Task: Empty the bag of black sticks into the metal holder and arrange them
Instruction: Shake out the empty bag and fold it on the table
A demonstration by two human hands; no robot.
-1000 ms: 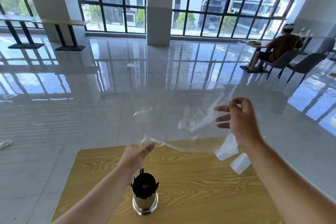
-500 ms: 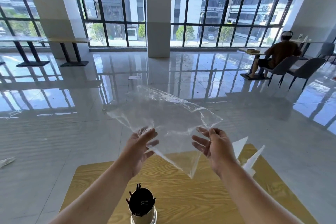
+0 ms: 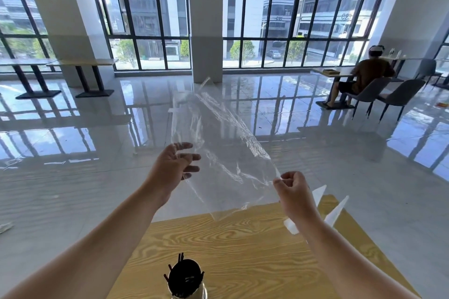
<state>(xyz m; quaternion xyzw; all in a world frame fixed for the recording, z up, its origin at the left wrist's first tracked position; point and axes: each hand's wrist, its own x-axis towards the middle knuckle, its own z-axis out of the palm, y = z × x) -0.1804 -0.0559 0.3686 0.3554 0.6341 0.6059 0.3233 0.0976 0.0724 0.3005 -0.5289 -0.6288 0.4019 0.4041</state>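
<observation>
A clear plastic bag (image 3: 218,153) is held up in the air above the far edge of the table, and nothing shows inside it. My right hand (image 3: 292,189) pinches its right corner between thumb and fingers. My left hand (image 3: 173,167) is at the bag's left edge, fingers spread and loosely bent, touching the film. The metal holder (image 3: 194,295) stands at the near edge of the wooden table (image 3: 243,250), mostly cut off by the frame. It is packed with black sticks (image 3: 184,277), a few poking up above the rest.
Two white folded paper pieces (image 3: 337,211) lie on the table's right side, partly behind my right forearm. Glossy tiled floor surrounds the table. A person sits at a far table on the right, with grey chairs (image 3: 398,97) nearby.
The bag has turned from lying wide and flat to hanging longer and more upright. My right hand went from open fingers to pinching its corner. The view has tilted upward.
</observation>
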